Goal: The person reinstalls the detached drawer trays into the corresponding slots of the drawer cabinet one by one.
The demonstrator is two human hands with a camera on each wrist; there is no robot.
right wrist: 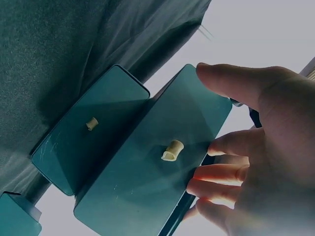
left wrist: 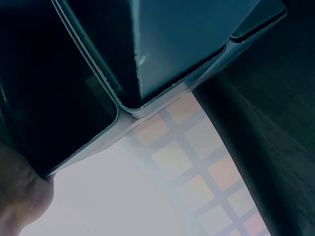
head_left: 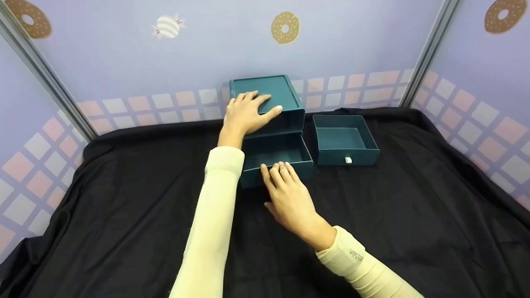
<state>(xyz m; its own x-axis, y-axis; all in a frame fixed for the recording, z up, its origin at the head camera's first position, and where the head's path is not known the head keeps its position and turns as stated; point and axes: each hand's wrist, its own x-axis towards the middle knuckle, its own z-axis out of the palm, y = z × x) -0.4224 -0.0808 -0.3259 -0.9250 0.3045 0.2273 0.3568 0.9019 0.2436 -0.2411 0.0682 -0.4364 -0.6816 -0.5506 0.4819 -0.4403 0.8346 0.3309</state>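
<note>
A teal drawer unit stands at the back. My left hand rests on its top with fingers spread, thumb near the front edge. Below the hand the upper compartment is a dark hollow. From beneath that compartment a drawer sticks out toward me. My right hand has its fingertips at this drawer's front rim. In the right wrist view the thumb lies by a corner of the front, beside a small pale knob. Under it sits another drawer front with a similar knob.
A loose teal drawer with a pale knob stands just right of the unit. Black cloth covers the table and bunches along the back. A patterned wall rises close behind the unit, with side panels left and right.
</note>
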